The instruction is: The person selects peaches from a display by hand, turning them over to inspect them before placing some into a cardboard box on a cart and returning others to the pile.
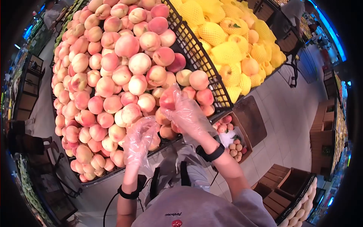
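Observation:
Both my hands wear clear plastic gloves over a large heap of pink and cream peaches (109, 85). My right hand (187, 113) is at the front right part of the heap, its fingers closed round a reddish peach (167, 99). Left of it, at the front edge, my left hand (140, 142) rests against the peaches with its fingers curled. Whether anything is between those fingers is hidden by the crinkled glove. A black slatted divider (200, 53) runs along the heap's right side.
Yellow net-wrapped fruit (234, 41) lies beyond the divider. A cardboard box (242, 142) with peaches and brown round fruit is low at right. Wooden crates (278, 185) stand lower right. A cart (293, 70) and a person (293, 15) are upper right; another person (51, 17) is upper left.

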Demonstrator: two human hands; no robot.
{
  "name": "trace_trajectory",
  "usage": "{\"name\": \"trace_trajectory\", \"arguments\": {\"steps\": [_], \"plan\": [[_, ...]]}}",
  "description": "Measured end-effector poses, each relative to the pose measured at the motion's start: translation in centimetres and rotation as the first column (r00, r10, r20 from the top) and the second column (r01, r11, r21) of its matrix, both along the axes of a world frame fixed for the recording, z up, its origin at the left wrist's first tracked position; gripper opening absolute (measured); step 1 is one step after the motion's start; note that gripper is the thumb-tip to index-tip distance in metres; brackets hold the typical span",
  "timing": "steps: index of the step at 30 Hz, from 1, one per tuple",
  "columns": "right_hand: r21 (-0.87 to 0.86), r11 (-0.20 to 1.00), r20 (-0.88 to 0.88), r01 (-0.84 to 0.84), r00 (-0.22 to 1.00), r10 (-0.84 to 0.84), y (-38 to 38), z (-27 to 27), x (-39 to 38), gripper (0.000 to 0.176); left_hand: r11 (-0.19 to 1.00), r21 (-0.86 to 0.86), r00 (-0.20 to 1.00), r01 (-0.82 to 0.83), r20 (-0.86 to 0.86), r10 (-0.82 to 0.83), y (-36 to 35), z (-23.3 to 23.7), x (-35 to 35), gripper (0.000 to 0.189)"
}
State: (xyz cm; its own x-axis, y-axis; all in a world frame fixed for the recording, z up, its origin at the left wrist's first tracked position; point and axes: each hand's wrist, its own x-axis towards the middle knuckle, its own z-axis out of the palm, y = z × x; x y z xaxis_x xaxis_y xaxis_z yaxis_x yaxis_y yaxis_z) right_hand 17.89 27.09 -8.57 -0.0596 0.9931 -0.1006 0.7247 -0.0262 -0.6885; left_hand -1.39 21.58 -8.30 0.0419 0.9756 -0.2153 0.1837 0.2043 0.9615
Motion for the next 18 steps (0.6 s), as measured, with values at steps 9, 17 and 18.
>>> {"name": "trace_trajectory", "arguments": {"steps": [9, 17, 18], "plan": [[-0.184, 0.981, -0.875, -0.059, 0.465, -0.136, 2.0, -4.3, 2.0, 0.051, 0.997, -0.076, 0.966, -0.007, 0.259, 0.027, 2.5, 1.4, 0.8, 0.025], [-0.44, 0.792, -0.831, -0.423, -0.143, -0.538, 1.4, -2.8, 5.8, 0.065, 1.0, 0.02, 0.963, 0.02, 0.268, -0.025, 3.7, 2.7, 4.3, 0.032], [-0.405, 0.833, -0.891, -0.378, -0.042, -0.452, 1.3, -2.0, 5.9, 0.068, 1.0, 0.02, 0.96, 0.022, 0.277, -0.027, 3.8, 2.7, 4.5, 0.032]]}}
